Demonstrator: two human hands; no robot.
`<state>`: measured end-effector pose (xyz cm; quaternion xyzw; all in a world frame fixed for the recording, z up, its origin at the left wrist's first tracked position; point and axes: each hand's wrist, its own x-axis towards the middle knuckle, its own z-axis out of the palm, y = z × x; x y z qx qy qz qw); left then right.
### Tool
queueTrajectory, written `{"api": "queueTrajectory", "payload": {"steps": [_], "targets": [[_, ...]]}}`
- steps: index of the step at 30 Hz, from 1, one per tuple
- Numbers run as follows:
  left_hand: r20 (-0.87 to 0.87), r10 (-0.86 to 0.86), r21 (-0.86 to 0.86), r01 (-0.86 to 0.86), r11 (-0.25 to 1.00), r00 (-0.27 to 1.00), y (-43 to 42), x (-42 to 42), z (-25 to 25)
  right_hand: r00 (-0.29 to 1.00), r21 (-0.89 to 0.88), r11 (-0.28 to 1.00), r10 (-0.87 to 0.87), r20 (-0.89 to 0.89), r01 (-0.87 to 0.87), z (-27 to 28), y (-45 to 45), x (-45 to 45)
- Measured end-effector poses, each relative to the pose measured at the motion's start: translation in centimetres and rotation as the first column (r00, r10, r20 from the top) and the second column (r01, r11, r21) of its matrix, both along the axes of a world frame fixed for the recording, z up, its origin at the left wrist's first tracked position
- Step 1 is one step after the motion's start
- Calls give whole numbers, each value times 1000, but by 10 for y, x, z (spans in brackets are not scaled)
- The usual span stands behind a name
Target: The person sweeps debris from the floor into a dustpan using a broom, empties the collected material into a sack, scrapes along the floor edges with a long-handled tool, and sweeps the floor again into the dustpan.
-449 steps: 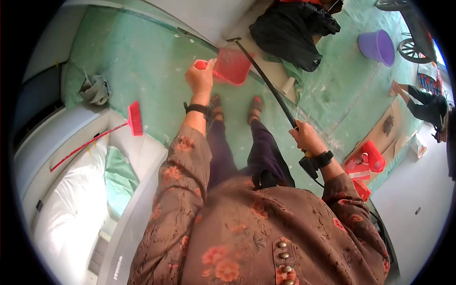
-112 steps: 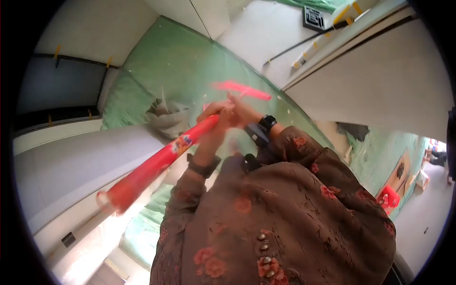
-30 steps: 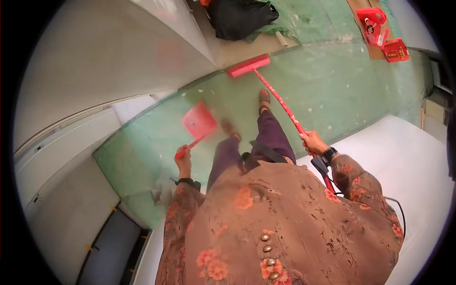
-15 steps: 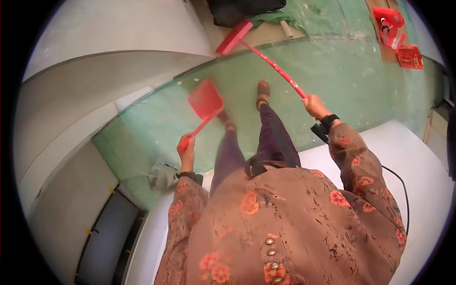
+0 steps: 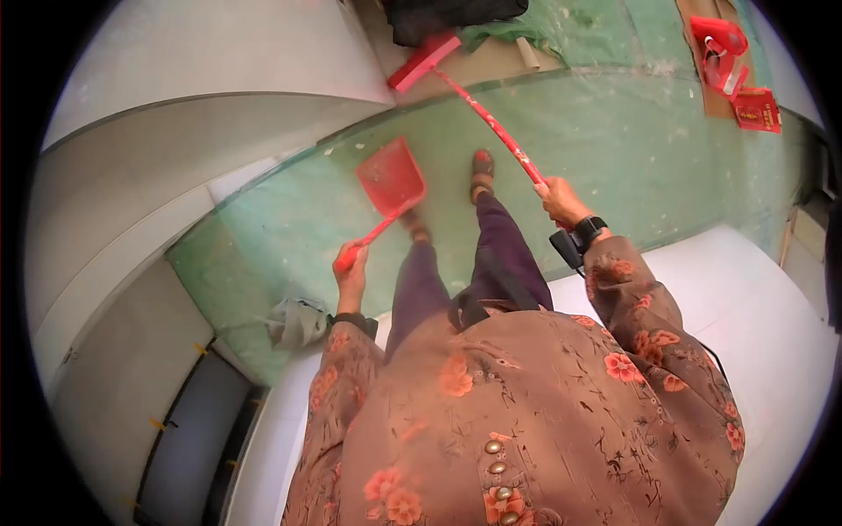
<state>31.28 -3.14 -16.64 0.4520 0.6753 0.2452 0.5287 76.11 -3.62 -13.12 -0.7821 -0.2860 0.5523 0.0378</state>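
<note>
My left hand (image 5: 351, 266) is wrapped round the handle of a red dustpan (image 5: 391, 178), whose pan is held out in front of my left foot. Closed round the long red handle of a broom (image 5: 493, 124) is my right hand (image 5: 562, 201). The broom's red head (image 5: 424, 63) lies at the far edge of the green sheeting, near the end of the white wall. I cannot make out its bristles or anything inside the pan.
Green sheeting (image 5: 614, 140) covers the floor. A black bag (image 5: 456, 17) lies beyond the broom head. Red packages (image 5: 721, 53) and a red booklet (image 5: 757, 110) rest on cardboard at the far right. A grey plastic bag (image 5: 298, 322) sits left of my legs; a white panelled wall (image 5: 263, 131) runs along the left.
The broom and my right hand have shifted left, the head moving slightly toward the wall. The dustpan has moved a little to the right.
</note>
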Motion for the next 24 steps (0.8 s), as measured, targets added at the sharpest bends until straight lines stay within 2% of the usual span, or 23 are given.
{"api": "queueTrajectory", "payload": {"steps": [2,4,5,7,9,11,12,13,15,16,18,21,22,24], "targets": [[-13,-22,5,22,1000,1000,-3,-3,-3,1000,1,1000,-12,28,12,-14,-13,0],[-18,-38,22,39,999,999,-1,-2,-2,954,114,977,145,261,-180,-21,-34,19],[-14,-50,11,50,999,999,1,0,0,953,117,976,147,264,-183,-8,-31,23],[-9,-64,-5,64,998,998,2,-1,2,981,52,992,105,161,-115,29,-31,26],[-26,-88,17,88,996,996,4,1,0,975,101,981,150,164,-168,39,-25,23],[-25,-82,17,82,996,996,1,1,-2,992,-38,991,-125,9,126,45,-13,4],[-27,-77,13,77,997,997,1,-1,-3,993,57,993,-105,-45,108,18,-13,-4],[-31,-75,16,76,997,997,1,-3,-4,993,59,992,-104,-50,107,-8,-13,-17],[-34,-66,-7,65,998,997,-2,-5,-2,998,204,979,12,59,-24,-47,-19,-45],[-39,-66,-16,66,998,997,-6,-7,-1,998,196,980,13,54,-23,-56,-26,-57],[-10,-62,24,63,998,998,-7,-6,-3,967,261,956,72,246,-137,-61,-35,-74],[-31,-112,18,112,994,993,-8,-6,-7,946,219,963,86,313,-160,-60,-46,-84],[-33,-116,26,117,993,993,-4,-7,-8,947,227,961,78,312,-154,-58,-45,-81],[-25,-117,-23,117,993,993,-2,-5,1,994,173,984,15,111,-34,-46,-52,-68]]}}
